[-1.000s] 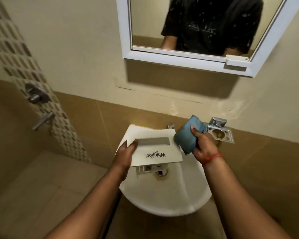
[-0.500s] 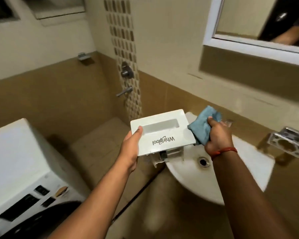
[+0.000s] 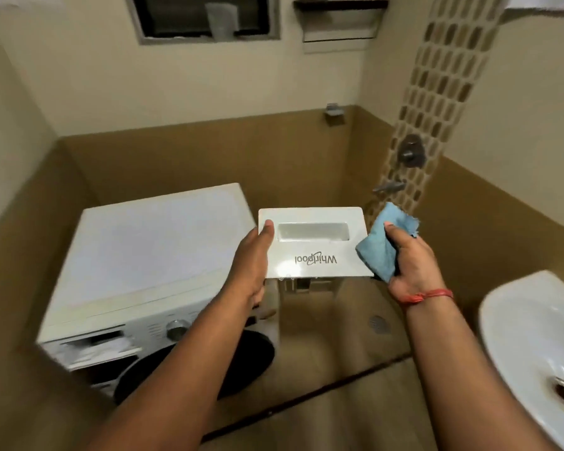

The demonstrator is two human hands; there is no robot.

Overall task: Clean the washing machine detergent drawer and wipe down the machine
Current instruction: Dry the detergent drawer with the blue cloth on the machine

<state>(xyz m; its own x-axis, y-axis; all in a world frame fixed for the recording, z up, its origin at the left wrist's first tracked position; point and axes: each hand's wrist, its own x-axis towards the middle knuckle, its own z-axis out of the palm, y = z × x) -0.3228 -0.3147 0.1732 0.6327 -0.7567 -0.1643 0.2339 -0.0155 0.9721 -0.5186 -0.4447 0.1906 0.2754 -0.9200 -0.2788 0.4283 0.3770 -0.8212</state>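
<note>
My left hand [image 3: 253, 262] grips the left end of the white detergent drawer [image 3: 313, 252], thumb on its front panel, holding it in the air with the Whirlpool logo upside down. My right hand [image 3: 411, 262] holds a blue cloth [image 3: 380, 245] against the drawer's right end. The white front-load washing machine [image 3: 150, 255] stands at lower left, its empty drawer slot [image 3: 95, 345] showing in the control panel beside a dial, and its dark round door below.
A white wash basin [image 3: 518, 323] juts in at the lower right. A shower mixer and tap [image 3: 404, 164] sit on the mosaic tile strip at right. A floor drain [image 3: 377, 323] lies below the drawer. A window and a wall cabinet are high on the back wall.
The view has swung left from the basin to the washing machine. Both hands carried the drawer and cloth away from the basin, keeping the same hold.
</note>
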